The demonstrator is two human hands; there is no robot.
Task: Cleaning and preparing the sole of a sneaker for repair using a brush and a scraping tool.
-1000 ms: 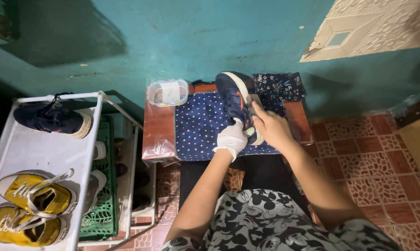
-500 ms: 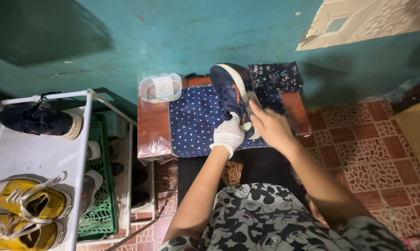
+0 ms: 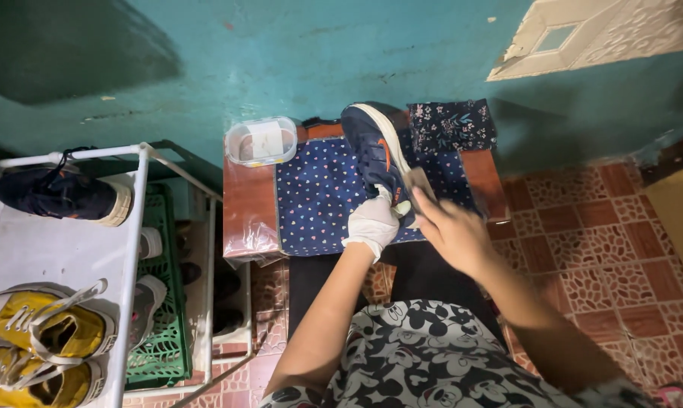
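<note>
A navy sneaker (image 3: 373, 149) with a white sole and orange mark stands tilted on a dotted blue cloth (image 3: 317, 198) over a small brown table (image 3: 243, 204). My left hand (image 3: 371, 222), in a white glove, grips the shoe's near end. My right hand (image 3: 451, 228) is bare and presses a small brownish pad (image 3: 419, 181) against the sole side of the shoe.
A clear plastic tub (image 3: 261, 140) sits at the table's back left; a folded floral cloth (image 3: 451, 125) at the back right. A white shoe rack (image 3: 62, 249) on the left carries a navy shoe (image 3: 60, 195) and yellow sneakers (image 3: 39, 332). A green crate (image 3: 158, 332) stands beside it. Teal wall behind.
My right hand has slid down the shoe's sole side toward me. The gloved left hand has kept its hold, and the shoe stays on the cloth.
</note>
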